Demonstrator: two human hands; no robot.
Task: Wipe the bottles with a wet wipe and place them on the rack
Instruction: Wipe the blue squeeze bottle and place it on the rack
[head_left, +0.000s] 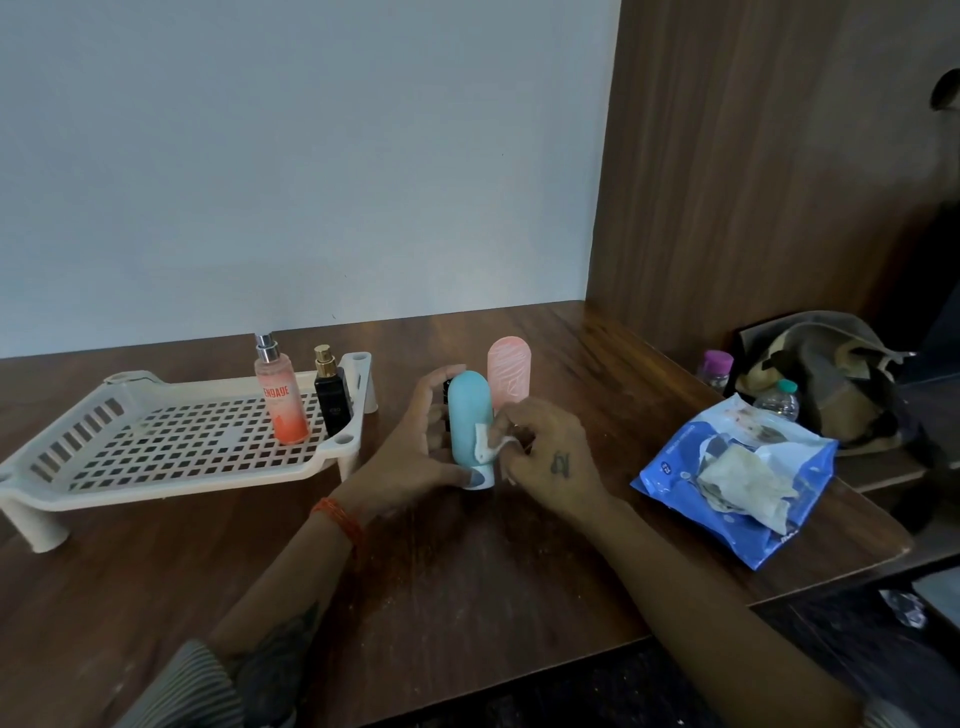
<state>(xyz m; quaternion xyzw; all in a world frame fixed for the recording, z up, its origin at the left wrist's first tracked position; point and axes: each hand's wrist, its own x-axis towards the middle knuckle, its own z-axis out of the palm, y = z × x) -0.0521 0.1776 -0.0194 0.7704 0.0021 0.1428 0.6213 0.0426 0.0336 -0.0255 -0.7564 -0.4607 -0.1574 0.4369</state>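
Mid-wipe at frame centre: left hand (415, 441) gripping teal bottle (469, 426), right hand (545, 457) pinching wet wipe (488, 447) against it. Next, probably: onto rack (62, 441), left.

Table (467, 597) fills the lower view; wall behind it at 12 o'clock.

Rack (171, 457) stands on the table at 9 o'clock. Two bottles stand upright on the rack's right end: spray bottle (280, 400) on the left, square bottle (331, 395) just beside it on the right.

Table centre: capsule bottle (469, 426) stands cap down between the left hand (415, 441) at its 9 o'clock and the right hand (550, 457) at its 3 o'clock. Wipe (491, 441) lies against its right side under the right hand's fingers.

Second capsule bottle (510, 376) stands just behind, at 1 o'clock of the first.

Wipe pack (737, 478) lies on the table's right edge at 3 o'clock. Bag (821, 374) beyond it at 2 o'clock.
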